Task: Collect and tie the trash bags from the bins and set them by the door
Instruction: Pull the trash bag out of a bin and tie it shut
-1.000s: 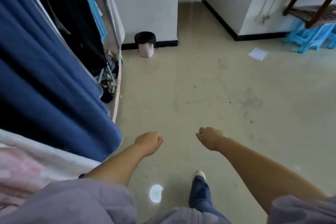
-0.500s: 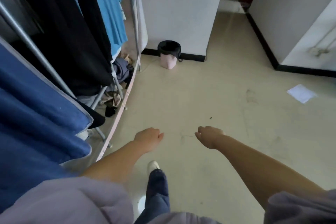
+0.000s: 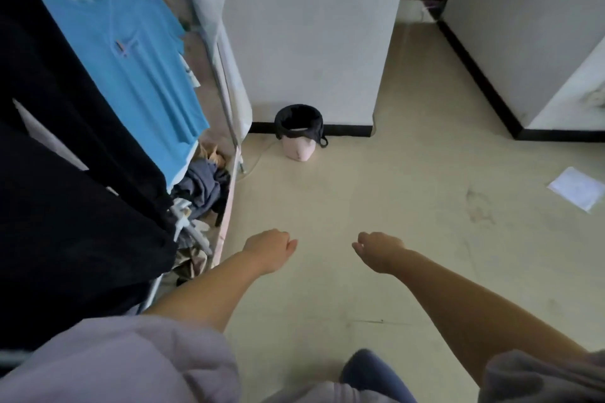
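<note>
Bin (image 3: 299, 144) ahead, well beyond curled fingers (image 3: 288, 240)

Pretty dim, flat daylight overall, brightest on the floor (image 3: 409, 206) toward the right. Dark clothes (image 3: 65, 190) are basically pure shadow (zero detail). Wide-angle bending at edges, slightly soft everywhere.

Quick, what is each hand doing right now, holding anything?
Left hand: loosely curled shut, holding nothing.
Right hand: loosely curled shut, holding nothing.
</note>
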Available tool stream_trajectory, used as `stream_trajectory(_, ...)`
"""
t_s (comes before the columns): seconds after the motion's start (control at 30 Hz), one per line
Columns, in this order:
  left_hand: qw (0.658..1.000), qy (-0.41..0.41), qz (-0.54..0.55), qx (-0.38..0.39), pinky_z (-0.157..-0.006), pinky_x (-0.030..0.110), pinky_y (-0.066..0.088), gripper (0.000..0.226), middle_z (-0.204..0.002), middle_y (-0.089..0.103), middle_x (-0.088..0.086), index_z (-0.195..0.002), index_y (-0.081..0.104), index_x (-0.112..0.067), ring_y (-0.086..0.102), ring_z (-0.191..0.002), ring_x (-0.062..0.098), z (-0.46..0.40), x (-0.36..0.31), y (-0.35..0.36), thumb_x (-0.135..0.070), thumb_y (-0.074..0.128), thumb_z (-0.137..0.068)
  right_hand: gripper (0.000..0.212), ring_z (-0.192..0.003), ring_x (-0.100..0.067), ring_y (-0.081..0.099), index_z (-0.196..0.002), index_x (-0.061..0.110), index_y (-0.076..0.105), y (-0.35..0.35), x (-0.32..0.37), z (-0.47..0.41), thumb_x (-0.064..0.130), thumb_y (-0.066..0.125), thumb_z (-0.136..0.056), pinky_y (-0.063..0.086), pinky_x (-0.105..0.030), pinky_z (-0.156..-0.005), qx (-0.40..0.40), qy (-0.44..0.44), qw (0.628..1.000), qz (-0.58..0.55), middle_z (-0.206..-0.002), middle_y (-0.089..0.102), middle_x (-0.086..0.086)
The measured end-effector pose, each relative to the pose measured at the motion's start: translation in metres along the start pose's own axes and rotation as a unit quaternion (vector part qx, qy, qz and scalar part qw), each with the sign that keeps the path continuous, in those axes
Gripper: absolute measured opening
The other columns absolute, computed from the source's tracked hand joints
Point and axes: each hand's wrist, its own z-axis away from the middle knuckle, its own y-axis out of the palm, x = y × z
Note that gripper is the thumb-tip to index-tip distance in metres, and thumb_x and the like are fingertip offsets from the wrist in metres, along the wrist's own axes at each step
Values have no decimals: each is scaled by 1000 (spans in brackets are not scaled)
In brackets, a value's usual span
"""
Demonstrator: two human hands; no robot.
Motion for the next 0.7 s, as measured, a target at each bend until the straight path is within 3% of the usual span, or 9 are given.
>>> stream_trajectory(0.23, 1000, -2, 15, 9, -88, 39, 46, 47, -111, 61, 16, -103, 57, -6, 58, -103, 34, -149, -1, -53, -40, 26, -100, 44, -115, -30, 54, -125, 12, 46, -77, -37, -147, 40, 23, -100, 43, -38, -91, -8, -20, 1000, 18, -127, 55, -12)
stream_trajectory(0.47, 997, -61, 54, -10, -87, 38, 44, 40, -110, 59, 13, -105, 52, -9, 57, -102, 32, -280, -1, -116, -39, 28, -99, 45, -116, -32, 53, -126, 10, 45, -171, -80, -274, 39, 23, -100, 42, -40, -93, 22, -38, 998, 52, -129, 53, -14)
stream_trajectory(0.7, 992, -96, 81, 8, -89, 38, 44, 41, -117, 59, 10, -115, 52, -11, 57, -106, 30, -387, 34, -139, -41, 28, -99, 45, -117, -32, 52, -125, 10, 45, -224, -74, -397, 39, 22, -100, 42, -41, -94, 57, -56, 996, 51, -129, 53, -14)
